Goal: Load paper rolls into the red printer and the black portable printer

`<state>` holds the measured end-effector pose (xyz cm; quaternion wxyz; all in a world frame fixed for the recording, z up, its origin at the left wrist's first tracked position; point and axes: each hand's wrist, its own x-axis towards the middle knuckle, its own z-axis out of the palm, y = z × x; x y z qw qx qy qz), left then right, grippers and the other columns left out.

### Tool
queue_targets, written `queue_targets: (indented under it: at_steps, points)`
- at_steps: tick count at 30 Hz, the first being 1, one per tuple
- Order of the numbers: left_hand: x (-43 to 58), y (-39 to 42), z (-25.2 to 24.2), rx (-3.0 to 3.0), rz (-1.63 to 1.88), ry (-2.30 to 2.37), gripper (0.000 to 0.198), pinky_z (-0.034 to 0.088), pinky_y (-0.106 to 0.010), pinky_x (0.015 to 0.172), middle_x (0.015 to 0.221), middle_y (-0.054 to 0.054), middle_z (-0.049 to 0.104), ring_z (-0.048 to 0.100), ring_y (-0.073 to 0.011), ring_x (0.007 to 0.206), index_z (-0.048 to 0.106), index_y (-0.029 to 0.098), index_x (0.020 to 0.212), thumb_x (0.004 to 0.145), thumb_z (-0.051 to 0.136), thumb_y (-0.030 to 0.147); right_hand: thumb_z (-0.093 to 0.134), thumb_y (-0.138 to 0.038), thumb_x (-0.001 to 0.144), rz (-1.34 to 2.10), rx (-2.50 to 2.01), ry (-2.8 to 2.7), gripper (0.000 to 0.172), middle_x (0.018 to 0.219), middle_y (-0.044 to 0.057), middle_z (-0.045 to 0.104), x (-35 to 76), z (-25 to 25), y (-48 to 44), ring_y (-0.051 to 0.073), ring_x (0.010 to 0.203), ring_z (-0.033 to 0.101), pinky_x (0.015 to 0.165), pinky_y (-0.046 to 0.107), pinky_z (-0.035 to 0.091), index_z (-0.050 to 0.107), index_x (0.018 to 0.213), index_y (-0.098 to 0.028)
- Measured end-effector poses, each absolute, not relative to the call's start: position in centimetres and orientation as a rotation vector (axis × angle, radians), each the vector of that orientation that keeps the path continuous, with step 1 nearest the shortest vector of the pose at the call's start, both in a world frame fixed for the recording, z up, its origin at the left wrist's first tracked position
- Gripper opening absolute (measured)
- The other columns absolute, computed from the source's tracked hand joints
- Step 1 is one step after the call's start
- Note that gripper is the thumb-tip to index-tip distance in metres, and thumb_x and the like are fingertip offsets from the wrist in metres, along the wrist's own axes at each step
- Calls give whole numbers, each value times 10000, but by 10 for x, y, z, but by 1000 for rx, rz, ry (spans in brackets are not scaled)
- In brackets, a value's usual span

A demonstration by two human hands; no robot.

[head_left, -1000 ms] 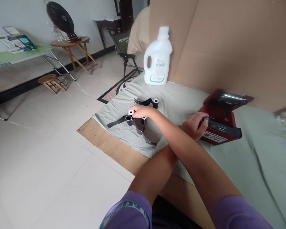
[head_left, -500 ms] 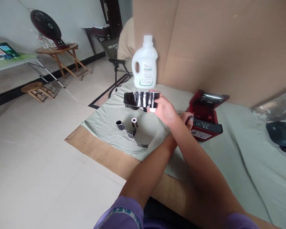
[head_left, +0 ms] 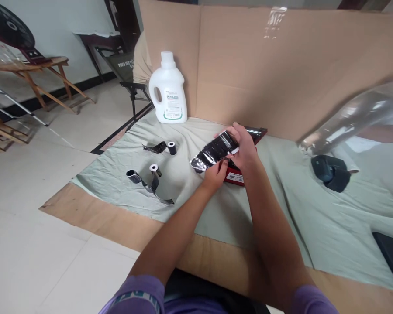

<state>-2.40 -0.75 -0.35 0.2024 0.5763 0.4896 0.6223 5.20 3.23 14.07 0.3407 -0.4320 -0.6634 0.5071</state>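
Observation:
My right hand (head_left: 245, 146) is closed on a strip of glossy black paper (head_left: 214, 150) with a white roll edge showing by the fingers. The strip slants down to the left, its free end in the air. Below it my left hand (head_left: 215, 175) is closed at the left front corner of a red printer (head_left: 235, 177), partly hidden by the strip. The printer's lid stands raised behind my right hand. On the cloth to the left lie a small black roll (head_left: 172, 148) with a white end and another roll (head_left: 154, 169) with a curling black strip.
A white detergent bottle (head_left: 168, 93) stands at the back by a cardboard screen (head_left: 236, 56). At right are a black device (head_left: 330, 172), clear plastic film (head_left: 350, 117) and another person's arm (head_left: 378, 132). A dark flat object (head_left: 391, 253) lies at the right edge.
My right hand has brought the black strip from left of the printer to just in front of it, tilting it. My left hand stays by the printer's corner. The view has turned right.

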Motion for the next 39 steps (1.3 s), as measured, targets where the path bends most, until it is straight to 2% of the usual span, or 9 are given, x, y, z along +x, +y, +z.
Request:
queue_targets:
  at_steps: [4, 9, 13, 17, 21, 25, 27, 29, 39]
  points:
    - [-23, -7, -4, 1557, 1754, 1382, 251, 544, -474, 963, 1083, -105, 718, 675, -295, 1060, 655, 219, 1105, 904, 606, 362, 454, -739, 855, 1380, -1092, -1511, 570, 658, 65, 602, 80, 144, 43, 193, 590, 561, 543, 303, 421, 661, 812, -210]
    - [-25, -12, 4, 1592, 1736, 1364, 295, 552, -346, 819, 1138, -56, 680, 640, -185, 850, 567, 252, 1231, 940, 545, 290, 601, -312, 707, 1458, -1134, -1528, 155, 807, 62, 679, 116, 145, 50, 193, 726, 610, 570, 274, 447, 681, 735, -182]
    - [-25, -14, 5, 1649, 1780, 1361, 277, 532, -315, 817, 1178, -74, 618, 606, -171, 855, 536, 237, 1232, 966, 482, 294, 615, -213, 614, 1460, -1181, -1797, 400, 839, 0, 648, 138, 143, 53, 174, 729, 571, 531, 243, 389, 693, 1006, -241]
    - [-26, -14, 4, 1734, 1801, 1312, 315, 527, -330, 866, 1163, -83, 598, 607, -190, 906, 529, 224, 1227, 917, 490, 269, 642, -186, 628, 1403, -1260, -1869, 427, 757, -29, 589, 146, 140, 56, 155, 667, 539, 529, 238, 388, 629, 1051, -243]
    - [-27, -14, 6, 1797, 1831, 1303, 368, 516, -349, 933, 1147, -100, 591, 612, -230, 1034, 523, 200, 1226, 867, 507, 279, 666, -157, 670, 1258, -1243, -1988, 439, 866, 5, 661, 143, 133, 61, 165, 714, 587, 549, 246, 426, 627, 1102, -222]
    - [-26, -13, 5, 1807, 1840, 1287, 331, 518, -343, 893, 1141, -100, 588, 609, -218, 984, 528, 198, 1227, 923, 490, 322, 635, -92, 705, 1109, -1159, -2136, 414, 1066, 60, 729, 140, 121, 72, 219, 961, 667, 824, 347, 547, 665, 1103, -201]
    - [-25, -13, 4, 1788, 1857, 1296, 306, 515, -345, 879, 1138, -95, 584, 600, -205, 941, 540, 202, 1233, 959, 483, 327, 616, -61, 706, 1051, -1056, -2211, 428, 1174, 66, 724, 137, 115, 78, 244, 1128, 653, 1008, 404, 511, 680, 1105, -206]
    - [-24, -12, 2, 1773, 1869, 1306, 291, 512, -349, 870, 1134, -92, 581, 587, -196, 908, 550, 206, 1238, 981, 485, 325, 593, -51, 711, 980, -976, -2270, 430, 1217, 61, 714, 134, 110, 82, 253, 1192, 637, 1081, 423, 474, 690, 1099, -208]
    - [-24, -11, 2, 1780, 1870, 1269, 265, 505, -348, 873, 1130, -86, 586, 581, -194, 917, 558, 207, 1222, 983, 500, 306, 563, -109, 716, 860, -1049, -2293, 376, 1151, 67, 729, 134, 116, 77, 267, 1082, 660, 1027, 432, 494, 712, 1051, -192]
